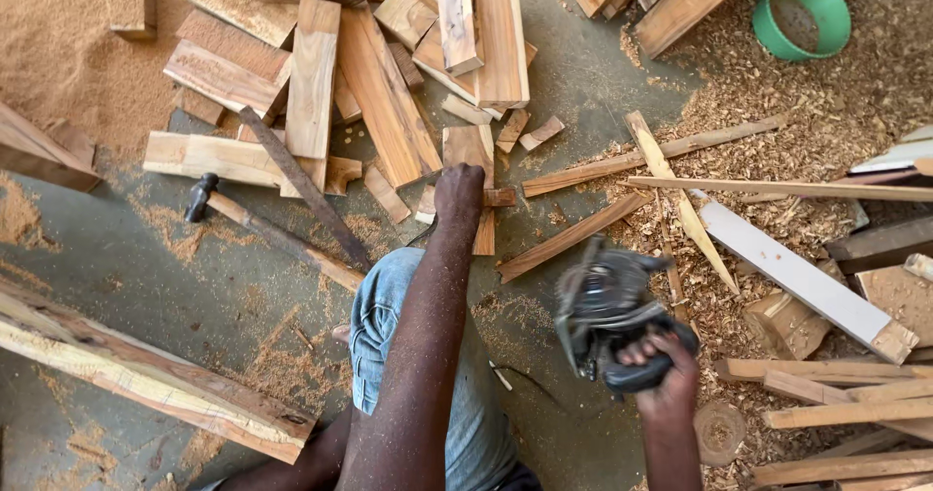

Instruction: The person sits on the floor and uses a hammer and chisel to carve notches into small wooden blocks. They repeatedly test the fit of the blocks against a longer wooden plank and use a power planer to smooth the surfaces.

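On a sawdust-strewn concrete floor, the left hand (459,192) reaches to twelve o'clock, closing on a short wood block (470,153) at the offcut pile's (369,73) edge; the right hand (659,369), at four o'clock, grips a blurred power tool (607,311), lifted clear; a hammer (202,196) lies at ten o'clock.

a green round bowl (802,13) sits at the top right among pale wood shavings (855,92). a hammer (255,227) with a dark head and wooden handle lies on the grey concrete floor (175,287) at left, near a long dark metal file (306,190). a fine sawdust heap (58,44) fills the top left corner. a white painted board (807,282) lies at right beside thin wooden strips (768,188). a rough long plank (146,379) crosses the lower left.
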